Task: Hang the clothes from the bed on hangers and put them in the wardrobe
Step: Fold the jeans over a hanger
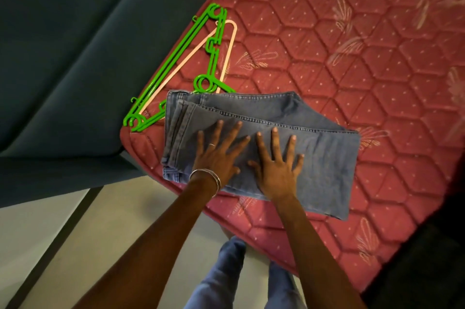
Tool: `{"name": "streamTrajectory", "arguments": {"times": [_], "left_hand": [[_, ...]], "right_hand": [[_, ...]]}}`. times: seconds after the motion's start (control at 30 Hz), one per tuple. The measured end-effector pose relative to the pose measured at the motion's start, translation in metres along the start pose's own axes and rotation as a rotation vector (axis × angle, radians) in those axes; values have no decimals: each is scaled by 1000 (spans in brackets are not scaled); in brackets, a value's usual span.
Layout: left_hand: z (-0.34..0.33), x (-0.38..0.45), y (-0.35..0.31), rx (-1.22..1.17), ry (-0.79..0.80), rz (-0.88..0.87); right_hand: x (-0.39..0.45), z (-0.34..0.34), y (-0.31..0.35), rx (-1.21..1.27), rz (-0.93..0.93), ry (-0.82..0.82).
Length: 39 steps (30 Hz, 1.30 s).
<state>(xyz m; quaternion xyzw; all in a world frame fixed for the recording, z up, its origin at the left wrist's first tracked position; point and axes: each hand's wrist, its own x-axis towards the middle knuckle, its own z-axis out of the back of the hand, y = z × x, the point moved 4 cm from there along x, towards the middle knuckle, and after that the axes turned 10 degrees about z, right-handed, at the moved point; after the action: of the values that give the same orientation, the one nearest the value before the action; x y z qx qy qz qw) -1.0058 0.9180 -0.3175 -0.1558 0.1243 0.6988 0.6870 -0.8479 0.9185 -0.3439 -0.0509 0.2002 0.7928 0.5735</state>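
Observation:
Folded blue jeans [314, 132] lie on the red quilted mattress [352, 44] near its corner. My left hand [216, 155] lies flat on the jeans with fingers spread, a ring and bangles on it. My right hand [276, 165] lies flat beside it, fingers spread too, pressing the denim. Behind the jeans, at the mattress edge, lies a stack of green hangers [176, 57] with a pale pink hanger [227, 51] among them. The jeans cover the hangers' near ends.
A dark teal upholstered surface [63, 44] runs along the mattress's left edge. Pale floor [37, 233] shows below it. My legs in blue trousers [226, 278] stand at the mattress's near edge. A dark area lies at the lower right.

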Motion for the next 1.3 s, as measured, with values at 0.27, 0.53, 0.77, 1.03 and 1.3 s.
{"name": "streamTrajectory", "arguments": {"times": [0.27,0.53,0.77,1.03,1.3], "left_hand": [[-34,34,2,-70,309,151],[-25,39,15,-5,338,171],[-31,3,-13,-69,119,302],[-35,10,-76,-65,190,428],[-37,-24,-145,-108,237,330]], "right_hand": [[-13,2,-115,1,-420,-104],[-43,11,-165,440,-636,-359],[-45,21,-189,705,-464,-355],[-62,15,-199,1433,-560,-122],[-109,38,-229,1566,-680,-282]]}}
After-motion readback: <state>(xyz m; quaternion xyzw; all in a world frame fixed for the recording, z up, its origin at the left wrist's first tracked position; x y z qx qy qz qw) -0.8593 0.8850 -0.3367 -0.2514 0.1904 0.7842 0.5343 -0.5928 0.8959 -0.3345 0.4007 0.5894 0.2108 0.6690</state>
